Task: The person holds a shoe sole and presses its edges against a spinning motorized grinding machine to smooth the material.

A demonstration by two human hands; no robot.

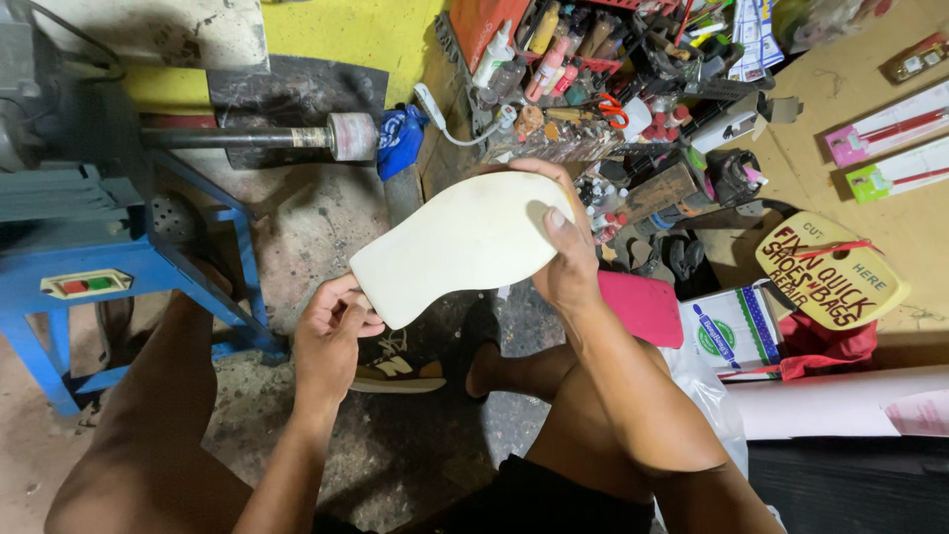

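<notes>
While a blue machine stand with a horizontal spindle and drum occupies the left of the workspace, the left hand pinches the narrow end of a cream shoe sole, fingers curled tight around its edge. That sole is held in mid-air above the knees, slightly bowed. Below it, a brown sneaker rests on the stained floor. Further right, the right hand grasps the sole's broad end, thumb pressed on its face. Risk assessed: the flexed sheet could spring from either pinch and drop onto the dirty floor.
</notes>
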